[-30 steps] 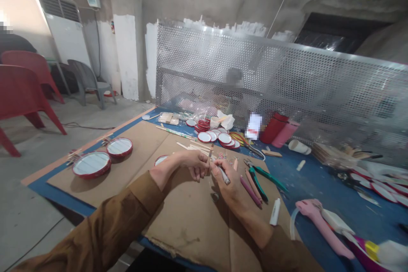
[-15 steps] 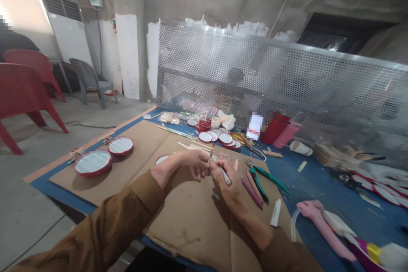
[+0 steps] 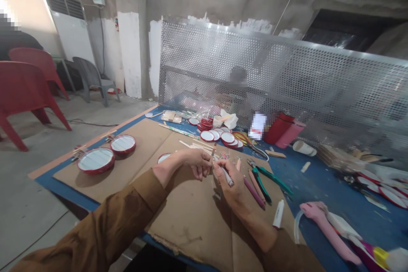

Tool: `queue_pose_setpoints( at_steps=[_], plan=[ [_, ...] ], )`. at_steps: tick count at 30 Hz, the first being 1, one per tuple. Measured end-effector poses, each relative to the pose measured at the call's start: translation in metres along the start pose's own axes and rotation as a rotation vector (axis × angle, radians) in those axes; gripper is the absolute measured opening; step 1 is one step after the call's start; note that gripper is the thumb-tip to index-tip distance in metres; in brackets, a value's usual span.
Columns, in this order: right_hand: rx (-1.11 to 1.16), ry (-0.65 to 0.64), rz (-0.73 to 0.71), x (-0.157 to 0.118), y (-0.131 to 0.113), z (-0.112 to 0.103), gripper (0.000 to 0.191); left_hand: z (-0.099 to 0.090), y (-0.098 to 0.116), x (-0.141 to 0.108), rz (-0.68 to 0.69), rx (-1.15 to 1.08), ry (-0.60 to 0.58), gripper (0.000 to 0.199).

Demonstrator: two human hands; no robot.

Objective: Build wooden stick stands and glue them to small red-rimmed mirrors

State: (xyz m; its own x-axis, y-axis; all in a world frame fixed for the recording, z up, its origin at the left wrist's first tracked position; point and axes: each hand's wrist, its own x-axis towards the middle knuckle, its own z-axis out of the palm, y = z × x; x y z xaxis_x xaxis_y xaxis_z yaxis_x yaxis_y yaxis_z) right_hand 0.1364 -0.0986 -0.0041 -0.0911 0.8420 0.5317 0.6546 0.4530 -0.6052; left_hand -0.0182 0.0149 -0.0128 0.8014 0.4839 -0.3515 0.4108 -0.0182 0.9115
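Note:
My left hand (image 3: 200,163) is closed over the cardboard, pinching a thin wooden stick (image 3: 214,148) that points up from the fingertips. Pressed close to it, my right hand (image 3: 232,180) grips a pale grey, pen-like cylinder (image 3: 228,177); its tip is hidden by the fingers. The two hands meet at the stick's lower end. Behind the left wrist, a round white disc with a red rim (image 3: 163,158) is partly covered. Loose wooden sticks (image 3: 194,145) lie just beyond my hands.
Cardboard (image 3: 191,221) covers part of the blue table. Two red-rimmed round pieces (image 3: 95,160) sit at left. On the right lie green-handled pliers (image 3: 276,180), purple sticks (image 3: 255,193), a white tube (image 3: 278,213) and a pink glue gun (image 3: 328,229). Several red-rimmed discs (image 3: 228,137) are piled behind.
The camera view has shifted slightly, so the scene sits a little further right. Both hands keep nearly the same pose and the same hold on the stick and grey cylinder.

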Motion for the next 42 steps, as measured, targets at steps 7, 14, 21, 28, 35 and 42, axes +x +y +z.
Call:
queue_pose_setpoints(
  at_steps=[7,14,21,28,35,42],
  plan=[
    [-0.009,-0.009,-0.027,0.002,-0.011,-0.005,0.025,0.0,0.0,0.0,0.008,0.013,0.008,0.024],
    [-0.061,0.022,-0.044,0.001,-0.01,-0.005,0.022,0.001,-0.002,0.001,-0.012,0.013,0.021,0.027],
    [0.062,0.083,-0.019,0.0,-0.01,-0.002,0.023,0.003,0.001,-0.001,-0.051,-0.025,0.011,0.023],
    [0.075,0.122,-0.007,0.001,-0.012,-0.004,0.021,0.006,-0.003,-0.003,-0.032,-0.075,0.018,0.04],
    [0.173,0.073,0.05,0.001,-0.012,-0.003,0.024,0.005,-0.015,0.002,-0.031,-0.112,0.005,0.048],
    [0.212,0.069,0.127,-0.004,-0.01,-0.003,0.02,0.008,-0.014,0.0,-0.071,-0.094,0.031,0.037]
  ],
)
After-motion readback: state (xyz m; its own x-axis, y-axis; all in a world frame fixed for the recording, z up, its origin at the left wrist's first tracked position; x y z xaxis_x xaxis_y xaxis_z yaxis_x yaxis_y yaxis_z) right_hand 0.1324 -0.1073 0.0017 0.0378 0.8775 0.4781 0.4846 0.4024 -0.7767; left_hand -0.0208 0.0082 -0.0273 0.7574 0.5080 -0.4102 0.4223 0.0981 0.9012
